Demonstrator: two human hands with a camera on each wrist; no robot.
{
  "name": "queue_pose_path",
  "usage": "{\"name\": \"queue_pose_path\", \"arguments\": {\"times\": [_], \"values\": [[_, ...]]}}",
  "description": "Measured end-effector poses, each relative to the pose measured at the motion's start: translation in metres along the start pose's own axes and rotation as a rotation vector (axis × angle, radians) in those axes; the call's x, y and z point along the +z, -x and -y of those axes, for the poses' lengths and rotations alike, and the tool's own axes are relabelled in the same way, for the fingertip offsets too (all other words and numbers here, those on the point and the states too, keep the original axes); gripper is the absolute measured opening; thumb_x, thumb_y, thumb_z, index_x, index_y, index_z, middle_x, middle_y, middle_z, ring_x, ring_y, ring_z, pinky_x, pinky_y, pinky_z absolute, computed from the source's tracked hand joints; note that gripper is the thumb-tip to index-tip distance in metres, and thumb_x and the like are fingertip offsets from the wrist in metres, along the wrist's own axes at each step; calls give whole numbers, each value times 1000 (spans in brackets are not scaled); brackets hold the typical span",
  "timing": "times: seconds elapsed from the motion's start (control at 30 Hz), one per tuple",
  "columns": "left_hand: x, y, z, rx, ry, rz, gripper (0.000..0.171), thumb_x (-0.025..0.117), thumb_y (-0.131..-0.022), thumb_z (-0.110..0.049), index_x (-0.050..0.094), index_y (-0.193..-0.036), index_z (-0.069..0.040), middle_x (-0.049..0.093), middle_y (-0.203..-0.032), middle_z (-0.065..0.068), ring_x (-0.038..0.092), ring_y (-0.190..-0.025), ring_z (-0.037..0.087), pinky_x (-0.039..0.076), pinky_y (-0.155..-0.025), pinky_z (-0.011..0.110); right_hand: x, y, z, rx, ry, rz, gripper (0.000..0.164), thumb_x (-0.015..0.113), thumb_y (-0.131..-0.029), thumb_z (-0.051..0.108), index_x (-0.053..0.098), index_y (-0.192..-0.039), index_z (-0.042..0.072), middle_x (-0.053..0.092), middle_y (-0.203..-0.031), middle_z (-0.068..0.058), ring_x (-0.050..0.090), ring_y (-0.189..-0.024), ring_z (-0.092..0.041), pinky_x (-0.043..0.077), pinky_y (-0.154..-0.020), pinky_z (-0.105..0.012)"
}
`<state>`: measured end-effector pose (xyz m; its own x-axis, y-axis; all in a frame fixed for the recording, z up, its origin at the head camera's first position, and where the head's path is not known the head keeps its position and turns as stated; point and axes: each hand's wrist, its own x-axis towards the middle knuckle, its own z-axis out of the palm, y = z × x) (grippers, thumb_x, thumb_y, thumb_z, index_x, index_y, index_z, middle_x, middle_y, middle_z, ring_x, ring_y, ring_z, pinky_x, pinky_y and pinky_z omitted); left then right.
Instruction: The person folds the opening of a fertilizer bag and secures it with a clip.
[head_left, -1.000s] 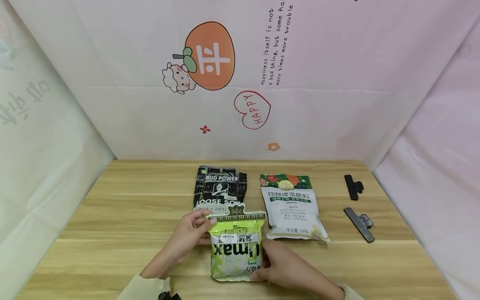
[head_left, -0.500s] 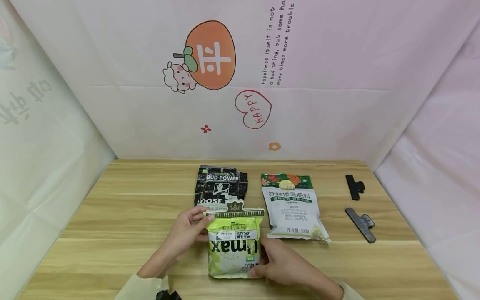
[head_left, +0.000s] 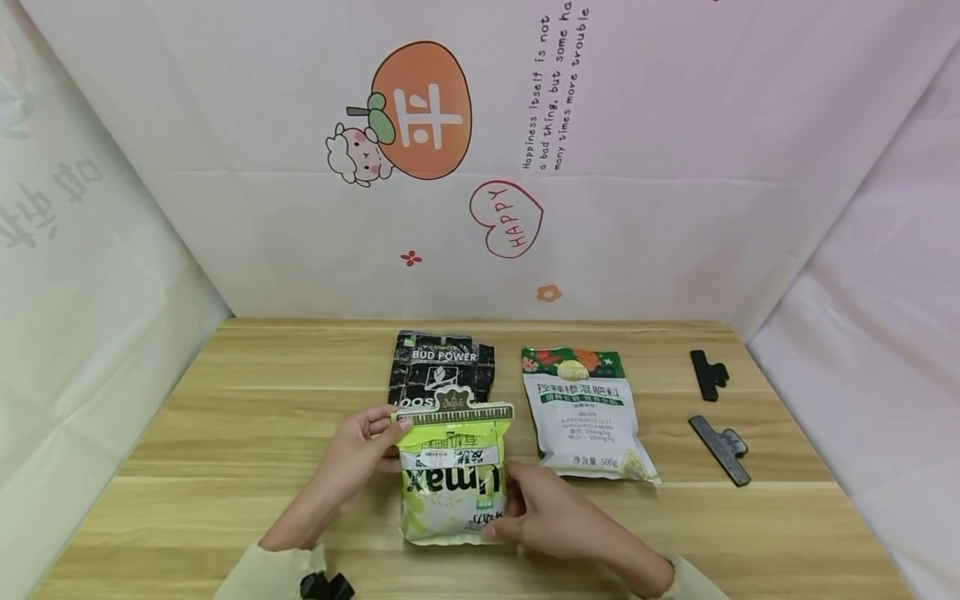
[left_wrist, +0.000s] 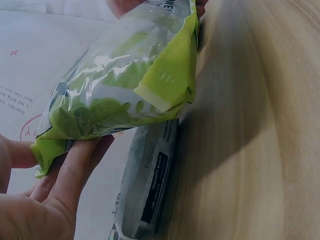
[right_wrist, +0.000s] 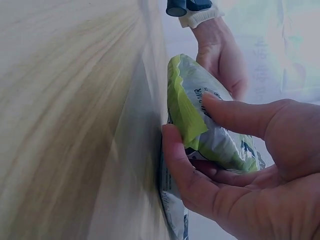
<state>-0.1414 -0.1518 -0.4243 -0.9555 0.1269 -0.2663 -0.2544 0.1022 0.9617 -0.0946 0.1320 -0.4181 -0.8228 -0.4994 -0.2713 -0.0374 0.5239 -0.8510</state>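
A lime-green and white fertilizer bag [head_left: 452, 492], its lettering upside down, is held between both hands in the head view. Along its top runs a dark crest-shaped header [head_left: 454, 408]. My left hand [head_left: 352, 454] pinches the bag's upper left corner, thumb in front. Around the lower right side, my right hand [head_left: 551, 512] grips with its thumb on the front. In the left wrist view, the bag [left_wrist: 120, 80] is tilted and appears raised off the table. The right wrist view shows the thumb and fingers of my right hand [right_wrist: 250, 155] on either side of a bag corner.
Behind the held bag lies a black soil bag [head_left: 442, 367], partly hidden. A white and green fertilizer bag [head_left: 581, 417] lies to its right. Two black clips, an upper clip [head_left: 707, 375] and a lower clip [head_left: 720, 450], rest on the wooden table [head_left: 187, 467]. Printed cloth walls surround the table.
Both hands have carried the lime-green bag slightly left and away from me, covering more of the black bag's lower part. The other bag and the clips stay where they were.
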Motion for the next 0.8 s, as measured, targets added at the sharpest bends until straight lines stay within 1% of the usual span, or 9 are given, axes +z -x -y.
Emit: {"name": "queue_pose_path", "arguments": {"times": [0.23,0.37,0.47,0.57,0.67,0.73,0.8], "values": [[-10,-2,-6,1,-27,-20,50,66,-103,-19,51,-145,4,75,-122,19,76,-87,16,68,-78,29,0,-8,7,-29,9,-15,34,88,-86,29,65,-106,14,63,-83,-1,56,-72,-12,47,-57,-21],[-15,-7,-11,16,-29,-15,48,65,-104,-18,52,-143,6,76,-122,16,75,-85,14,68,-77,29,0,-12,12,-33,-6,-30,33,87,-87,31,66,-107,16,63,-85,0,55,-74,-12,46,-59,-20],[-20,-9,-15,26,-26,-10,45,65,-105,-19,53,-140,7,79,-112,7,74,-82,11,68,-75,28,0,-16,16,-38,-14,-38,32,87,-87,32,65,-104,15,62,-85,1,54,-75,-11,46,-59,-20],[-26,-10,-18,36,-9,-19,45,64,-105,-20,54,-138,8,80,-102,-3,75,-79,10,67,-73,28,-1,-21,21,-47,-4,-46,32,86,-88,32,62,-96,11,58,-80,2,51,-71,-10,43,-57,-19],[-32,-12,-19,40,18,-38,43,63,-106,-21,54,-137,8,80,-97,-7,76,-79,10,67,-72,27,-1,-28,28,-58,-5,-63,33,86,-88,30,61,-91,8,56,-78,2,49,-68,-11,41,-56,-18],[-36,-14,-18,44,33,-51,41,62,-107,-21,55,-134,9,80,-94,-8,77,-78,10,67,-70,25,0,-33,31,-63,-17,-77,33,86,-88,28,62,-94,7,57,-79,1,49,-69,-12,41,-56,-18],[-41,-16,-19,47,44,-71,38,61,-107,-21,56,-131,9,80,-91,-9,77,-77,9,65,-68,23,3,-37,35,-60,-43,-92,34,87,-87,27,64,-99,6,59,-82,-1,52,-72,-13,44,-58,-19]]}}
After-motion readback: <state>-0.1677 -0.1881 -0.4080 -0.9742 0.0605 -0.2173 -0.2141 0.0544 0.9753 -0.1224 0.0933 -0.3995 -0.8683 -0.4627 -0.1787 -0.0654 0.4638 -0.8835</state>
